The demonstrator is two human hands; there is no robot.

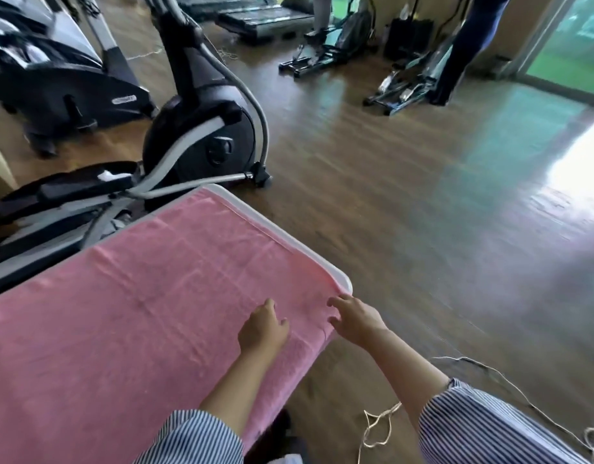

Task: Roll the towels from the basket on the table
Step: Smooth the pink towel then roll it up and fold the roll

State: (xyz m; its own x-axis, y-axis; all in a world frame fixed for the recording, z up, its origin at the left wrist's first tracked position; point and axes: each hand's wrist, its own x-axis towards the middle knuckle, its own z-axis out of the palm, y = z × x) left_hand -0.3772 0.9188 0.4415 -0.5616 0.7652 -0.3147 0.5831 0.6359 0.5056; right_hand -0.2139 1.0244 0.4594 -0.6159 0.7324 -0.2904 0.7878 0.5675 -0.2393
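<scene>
Lying flat over the white table (325, 259), the pink towel (148, 296) has both hands at its right end: left hand (263, 329) and right hand (355, 318), fingers loosely spread, pinching nothing. It is best to smooth the edge first, then roll tight and even.

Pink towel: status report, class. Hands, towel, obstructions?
Left hand open, flat on pink towel. Right hand open at its corner. Towel spread flat on white table, unrolled. Nothing in the way.
</scene>
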